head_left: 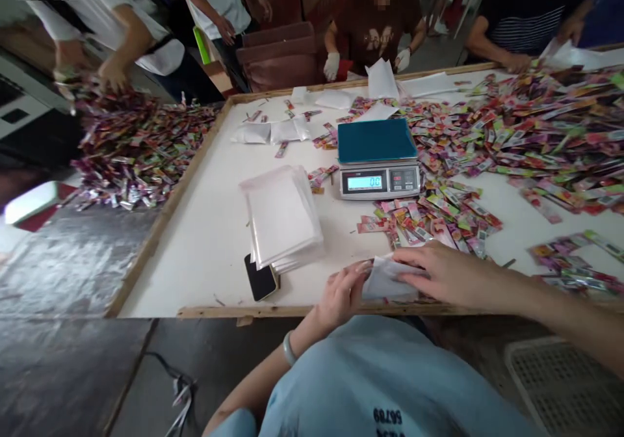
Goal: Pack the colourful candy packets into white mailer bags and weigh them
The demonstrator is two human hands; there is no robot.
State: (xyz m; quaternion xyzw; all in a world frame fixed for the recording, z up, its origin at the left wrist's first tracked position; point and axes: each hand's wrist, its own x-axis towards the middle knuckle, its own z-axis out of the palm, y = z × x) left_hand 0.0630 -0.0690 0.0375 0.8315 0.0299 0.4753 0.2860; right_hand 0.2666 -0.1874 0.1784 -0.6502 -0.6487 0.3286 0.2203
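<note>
At six o'clock from blue-topped grey scale (pixel 377 185), left hand (pixel 345 289) clamped on white plastic bag (pixel 386 282), right hand (pixel 429 270) touching, grip unclear; plump white pouches (pixel 291 129) at ten seemingly done; pink-green sachets (pixel 560 128) at three remain.

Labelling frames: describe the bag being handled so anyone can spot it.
On the white table, find the teal-topped scale. The whitish bag is nearer the camera, by the near wooden edge. Unlike the stacked bags to its left, it has the left hand and right hand on it.
</note>
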